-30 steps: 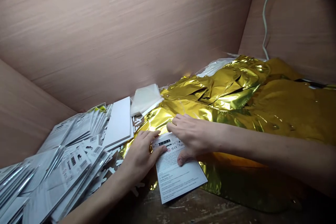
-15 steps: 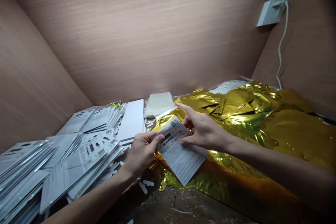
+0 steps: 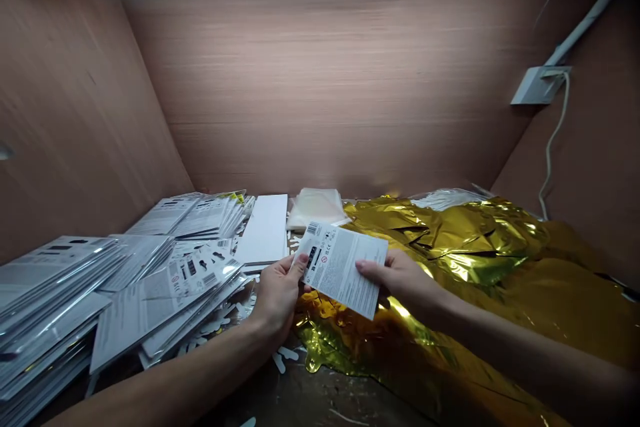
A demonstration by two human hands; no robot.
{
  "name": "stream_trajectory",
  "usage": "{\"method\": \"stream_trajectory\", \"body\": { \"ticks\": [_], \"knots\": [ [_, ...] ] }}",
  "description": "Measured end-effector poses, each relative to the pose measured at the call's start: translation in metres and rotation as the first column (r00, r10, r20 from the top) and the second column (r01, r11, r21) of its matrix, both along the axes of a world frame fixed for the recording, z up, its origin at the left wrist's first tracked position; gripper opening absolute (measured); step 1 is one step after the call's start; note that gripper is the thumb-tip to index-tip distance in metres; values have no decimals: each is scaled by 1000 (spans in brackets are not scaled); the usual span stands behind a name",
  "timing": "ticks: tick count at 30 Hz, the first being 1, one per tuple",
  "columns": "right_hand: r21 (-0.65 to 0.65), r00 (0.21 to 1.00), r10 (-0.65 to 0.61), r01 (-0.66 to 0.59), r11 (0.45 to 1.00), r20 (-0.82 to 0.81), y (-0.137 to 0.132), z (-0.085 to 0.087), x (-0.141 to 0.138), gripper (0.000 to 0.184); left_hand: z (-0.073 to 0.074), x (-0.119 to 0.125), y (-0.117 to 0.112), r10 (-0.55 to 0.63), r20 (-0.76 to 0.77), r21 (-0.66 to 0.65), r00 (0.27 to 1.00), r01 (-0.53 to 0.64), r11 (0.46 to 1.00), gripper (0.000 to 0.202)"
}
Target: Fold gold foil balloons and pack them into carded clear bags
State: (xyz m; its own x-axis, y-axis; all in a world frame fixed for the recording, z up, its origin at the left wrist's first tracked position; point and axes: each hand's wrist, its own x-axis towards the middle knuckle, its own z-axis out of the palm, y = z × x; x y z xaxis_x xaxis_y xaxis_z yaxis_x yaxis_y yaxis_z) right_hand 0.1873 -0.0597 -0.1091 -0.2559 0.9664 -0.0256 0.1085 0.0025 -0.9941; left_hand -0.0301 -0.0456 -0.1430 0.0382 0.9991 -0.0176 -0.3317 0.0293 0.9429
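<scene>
Head view: both hands hold a printed card (image 3: 340,270) up in the air, just above the gold foil (image 3: 480,247), near the middle of the surface (image 3: 313,400). The card is tilted, with its barcode corner toward the back wall and its small print facing the camera. Held this way, by the edges and clear of the foil, the printed face seems to be kept open to view.

The left hand (image 3: 277,297) grips the card's left edge in a narrow pinch, thumb on the front and fingers behind. The right hand (image 3: 403,283) closes on the opposite edge just as narrowly, its thumb on the printed face and its fingers mostly hidden behind. The card spans the gap between the hands and touches nothing else.

Toward the left edge of the surface lie overlapping stacks of flat packs (image 3: 170,287), fanned and slumping toward the left hand. Behind the card, near the back edge, are a white board (image 3: 265,230) and a clear bag (image 3: 316,208), the bag just beside the foil. The foil lies crumpled across the right side, and small white die-cut shapes (image 3: 287,353) are scattered below the left wrist. A cable (image 3: 554,147) runs down the right wall from a socket box (image 3: 535,85).
</scene>
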Motion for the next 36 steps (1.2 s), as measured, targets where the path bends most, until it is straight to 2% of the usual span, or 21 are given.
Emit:
{"method": "stream_trajectory", "body": {
  "ticks": [2, 4, 8, 12, 16, 19, 23, 24, 26, 28, 30, 31, 33, 34, 36],
  "knots": [
    [25, 991, 71, -74, 997, 110, -8, 1, 2, 44, 0, -1, -2, -26, -8, 7, 1000, 27, 1000, 42],
    [73, 985, 88, -100, 992, 150, -12, 4, 8, 44, 3, -4, -3, -51, -44, 3, 998, 51, 999, 38],
    [66, 967, 173, -188, 980, 189, -16, 6, 23, 46, 18, -14, -1, -120, -241, 89, 963, 145, 985, 23],
    [23, 977, 163, -167, 986, 138, -21, 2, 34, 48, 28, -19, 1, -240, -334, 157, 911, 305, 939, 20],
    [-2, 976, 165, -166, 986, 144, -26, 0, 37, 50, 28, -15, -3, -285, -385, 120, 878, 354, 927, 24],
    [-11, 976, 167, -167, 986, 137, -28, -2, 39, 52, 26, -9, -7, -396, -325, 36, 859, 430, 902, 30],
    [-48, 989, 128, -125, 991, 69, -27, -6, 44, 50, 23, -6, -8, -542, -93, -78, 835, 536, 840, 28],
    [-55, 994, 102, -100, 994, 49, -25, -7, 46, 50, 23, -8, -7, -551, -84, -82, 830, 545, 834, 26],
    [-41, 1000, 9, -10, 999, -5, -22, -9, 49, 50, 25, -13, -5, -495, -224, -37, 840, 500, 865, 30],
    [-7, 987, -128, 128, 992, -99, -18, -10, 51, 48, 32, -20, -2, -310, -478, 61, 822, 383, 922, 41],
    [7, 944, -254, 262, 965, -210, -13, -11, 51, 45, 45, -25, 4, -125, -695, 127, 708, 292, 948, 45],
    [3, 920, -305, 315, 949, -247, -11, -12, 50, 43, 53, -24, 10, -90, -778, 108, 622, 273, 956, 44],
    [-10, 886, -379, 391, 920, -265, -7, -14, 50, 40, 70, -19, 27, -109, -888, 11, 446, 257, 966, 43],
    [-12, 878, -406, 416, 909, -253, -6, -15, 49, 37, 78, -14, 39, -122, -914, -31, 386, 233, 972, 42],
    [-10, 871, -440, 449, 894, -221, -5, -16, 48, 32, 88, 0, 69, -113, -934, -65, 339, 151, 986, 45]
  ]
}}
